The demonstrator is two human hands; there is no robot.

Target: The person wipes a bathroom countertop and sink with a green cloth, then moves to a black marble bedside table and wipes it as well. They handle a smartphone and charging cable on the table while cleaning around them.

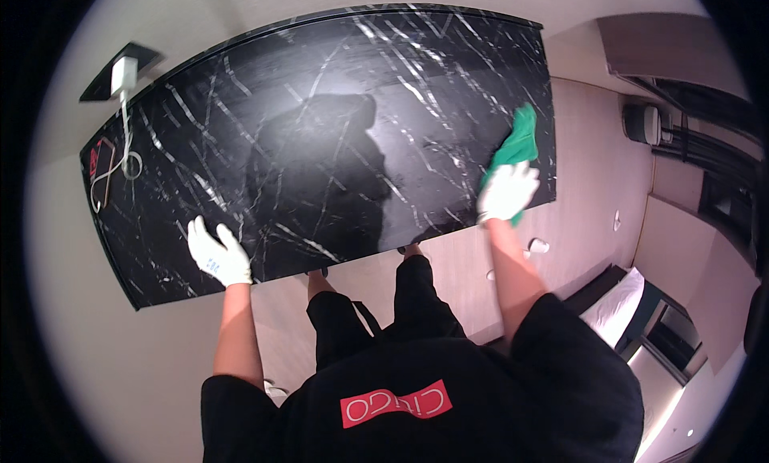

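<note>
My right hand (509,192), in a white glove, presses a green cloth (518,140) onto the right end of a black marble-patterned tabletop (336,162) with white veins. Part of the cloth sticks out beyond the fingers, and the hand is a little blurred. My left hand (218,253), also gloved in white, rests near the front edge at the left, fingers apart, with nothing in it. At the far left of the top lies a phone (104,171) with a white cable (127,126) beside and across it.
A white charger (124,76) is plugged into a black wall socket plate (146,55) behind the left end. Wood-look floor (583,138) shows at the right, with a bed's white bedding (616,310) at the lower right. A shadow falls on the tabletop.
</note>
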